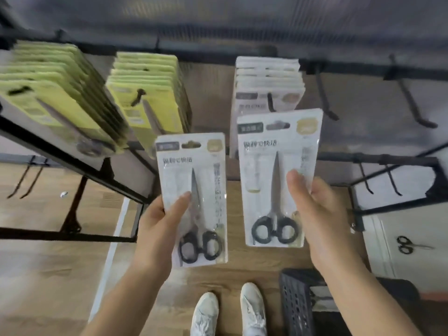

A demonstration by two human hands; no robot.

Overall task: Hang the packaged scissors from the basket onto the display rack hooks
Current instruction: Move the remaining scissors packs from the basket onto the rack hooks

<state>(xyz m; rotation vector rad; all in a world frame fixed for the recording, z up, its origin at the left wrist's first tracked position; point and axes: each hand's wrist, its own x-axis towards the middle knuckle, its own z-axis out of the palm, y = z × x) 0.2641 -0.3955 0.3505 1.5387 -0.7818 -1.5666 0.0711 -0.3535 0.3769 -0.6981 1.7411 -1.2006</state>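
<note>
My left hand [158, 221] grips a white pack of black-handled scissors [194, 190] by its left edge, thumb on the front. My right hand [315, 209] holds a second, identical white pack [271, 170] by its right edge, a little higher and closer to the rack. Just behind that pack, a black hook [270, 101] carries a row of the same white packs [266, 78]. The dark perforated basket [298, 304] stands on the floor at the lower right, beside my shoes.
Two rows of yellow-green packs [60, 93] hang on hooks at the left. Bare black hooks [326, 98] stick out to the right of the white row, with more on a lower bar [392, 158]. A loose pair of scissors [409, 246] lies on a white surface at the right.
</note>
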